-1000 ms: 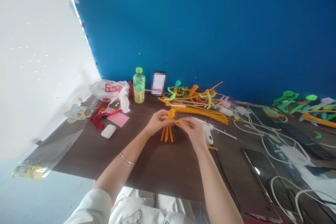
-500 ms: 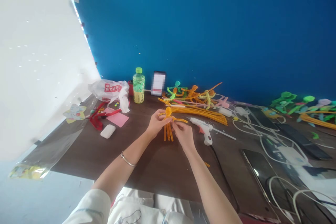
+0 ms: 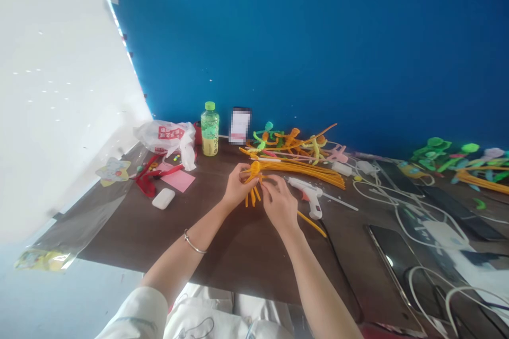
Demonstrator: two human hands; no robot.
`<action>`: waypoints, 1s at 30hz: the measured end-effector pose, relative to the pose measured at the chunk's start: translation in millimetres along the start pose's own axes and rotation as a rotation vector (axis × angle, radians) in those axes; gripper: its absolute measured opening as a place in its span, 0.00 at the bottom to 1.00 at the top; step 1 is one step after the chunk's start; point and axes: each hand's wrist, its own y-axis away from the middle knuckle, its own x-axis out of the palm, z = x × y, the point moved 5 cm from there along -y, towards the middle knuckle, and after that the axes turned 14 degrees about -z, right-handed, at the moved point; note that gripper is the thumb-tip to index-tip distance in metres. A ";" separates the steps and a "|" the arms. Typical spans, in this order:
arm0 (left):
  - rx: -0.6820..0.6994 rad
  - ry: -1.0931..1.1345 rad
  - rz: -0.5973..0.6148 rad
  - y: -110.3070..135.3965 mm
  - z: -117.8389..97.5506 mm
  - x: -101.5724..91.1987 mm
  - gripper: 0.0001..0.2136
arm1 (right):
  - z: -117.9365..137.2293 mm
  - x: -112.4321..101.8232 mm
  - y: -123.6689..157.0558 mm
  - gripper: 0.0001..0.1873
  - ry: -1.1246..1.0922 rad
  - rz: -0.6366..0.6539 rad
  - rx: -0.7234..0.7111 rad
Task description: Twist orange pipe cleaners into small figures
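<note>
Between my hands is a small orange pipe-cleaner figure [image 3: 255, 168] with a round wound top and several stems hanging below. My left hand [image 3: 237, 189] is closed on it from the left, thumb pressed near its middle. From the right, my right hand [image 3: 279, 202] pinches an orange strand at the figure's side; the exact grip is partly hidden by the fingers. A loose orange pipe cleaner [image 3: 313, 224] lies on the table beside my right wrist. Behind the hands rests a bundle of long orange pipe cleaners [image 3: 310, 171].
Right of my hands lies a white glue gun [image 3: 312, 197] with a black cord. Finished pipe-cleaner figures [image 3: 294, 140] stand behind. A green-capped bottle [image 3: 210, 130], a phone [image 3: 239, 126], red scissors [image 3: 148, 184] and a white case [image 3: 163, 198] are around. Cables and a dark phone [image 3: 392, 259] fill the right.
My right hand has turned and moved in over the figure, and the strand that stuck out to the right is now folded in. More of the loose pipe cleaner beside my wrist shows.
</note>
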 end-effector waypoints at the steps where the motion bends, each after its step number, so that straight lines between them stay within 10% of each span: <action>1: 0.000 0.001 0.014 -0.5 0.2 0.0 0.18 | -0.5 -1.8 -1.1 0.12 0.002 -0.023 -0.018; 9: -0.070 0.043 0.163 -3.1 1.0 0.3 0.20 | -14.6 -3.9 -4.9 0.11 -0.158 -0.031 0.166; 20: -0.422 0.264 0.341 6.3 5.3 6.5 0.20 | -38.3 18.5 6.9 0.16 -0.993 0.284 1.143; 26: -0.363 0.301 0.109 3.2 10.0 4.1 0.23 | -27.0 28.7 16.8 0.16 -0.936 0.272 1.154; 30: -0.243 0.255 0.017 -0.5 9.4 0.1 0.24 | -18.5 25.7 12.2 0.14 -0.691 0.249 0.844</action>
